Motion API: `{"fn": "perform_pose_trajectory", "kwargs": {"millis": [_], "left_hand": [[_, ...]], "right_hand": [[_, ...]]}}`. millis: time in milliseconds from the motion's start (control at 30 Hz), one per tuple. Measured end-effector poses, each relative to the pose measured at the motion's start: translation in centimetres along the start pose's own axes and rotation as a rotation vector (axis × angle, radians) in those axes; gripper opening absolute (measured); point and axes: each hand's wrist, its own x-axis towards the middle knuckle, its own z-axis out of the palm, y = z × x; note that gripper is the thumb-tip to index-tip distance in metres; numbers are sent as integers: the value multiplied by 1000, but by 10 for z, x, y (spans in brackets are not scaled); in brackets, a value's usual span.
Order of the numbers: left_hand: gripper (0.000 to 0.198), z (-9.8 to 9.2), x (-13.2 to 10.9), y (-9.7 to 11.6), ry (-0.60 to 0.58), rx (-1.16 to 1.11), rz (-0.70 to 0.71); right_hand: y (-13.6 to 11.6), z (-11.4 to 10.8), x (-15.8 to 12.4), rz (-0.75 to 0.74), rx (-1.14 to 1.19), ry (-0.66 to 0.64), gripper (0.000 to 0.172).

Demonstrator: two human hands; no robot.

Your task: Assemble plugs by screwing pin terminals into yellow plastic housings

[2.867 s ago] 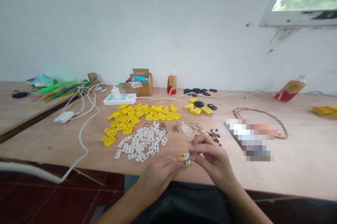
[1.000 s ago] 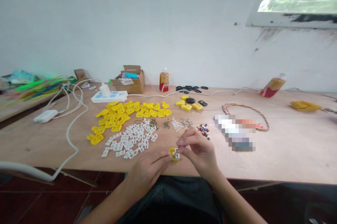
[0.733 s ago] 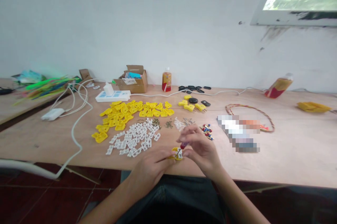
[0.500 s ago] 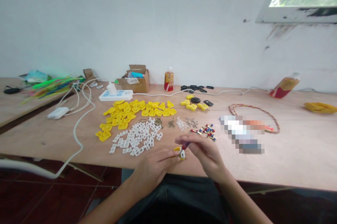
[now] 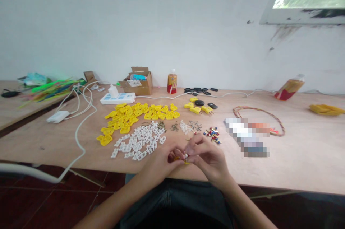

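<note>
My left hand (image 5: 163,160) is closed near the table's front edge, its fingers and thumb around a small yellow plug shell (image 5: 186,162) with a white insert; most of it is hidden. My right hand (image 5: 207,157) meets it from the right, fingertips pinched at the white part. What the right fingers hold is covered; no screwdriver shows. Left of the hands lie a heap of white plastic inserts (image 5: 140,141) and yellow shell halves (image 5: 129,116). Beyond them are small screws (image 5: 174,127), white bits (image 5: 184,127), metal pins (image 5: 195,126) and red-and-blue-headed pieces (image 5: 214,135).
Yellow plugs (image 5: 195,110) and black oval parts (image 5: 199,102) sit farther back. A power strip (image 5: 118,98), cardboard box (image 5: 141,83) and bottle (image 5: 171,82) stand near the wall. A white cable (image 5: 78,132) crosses the left side; a braided wire (image 5: 258,110) lies right.
The red-handled screwdriver that my right hand held against the plug shell is out of sight. My right fingers have come down onto the shell, and my left fingers have curled around it.
</note>
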Motion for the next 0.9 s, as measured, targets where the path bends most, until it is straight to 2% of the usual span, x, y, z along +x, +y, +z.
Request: {"fn": "perform_pose_trajectory", "kwargs": {"millis": [133, 233, 367, 500, 567, 700, 833, 900], "left_hand": [[11, 2, 5, 3, -25, 0, -13], [12, 2, 4, 4, -16, 42, 9], [12, 1, 5, 3, -55, 64, 0], [9, -1, 8, 2, -87, 88, 57], [14, -1, 8, 3, -90, 116, 91], [13, -3, 8, 6, -90, 152, 81], [19, -3, 10, 6, -128, 128, 103], [23, -3, 10, 7, -118, 159, 136]], "right_hand": [[-4, -4, -2, 90, -54, -60, 28], [-7, -6, 0, 68, -88, -72, 22], [-6, -9, 4, -21, -88, 13, 14], [-4, -12, 4, 70, -78, 1, 24], [-2, -13, 4, 80, -69, -14, 21], [0, -14, 2, 3, -82, -16, 20], [-2, -15, 0, 103, -120, -47, 27], [-4, -15, 1, 120, -82, -61, 25]]}}
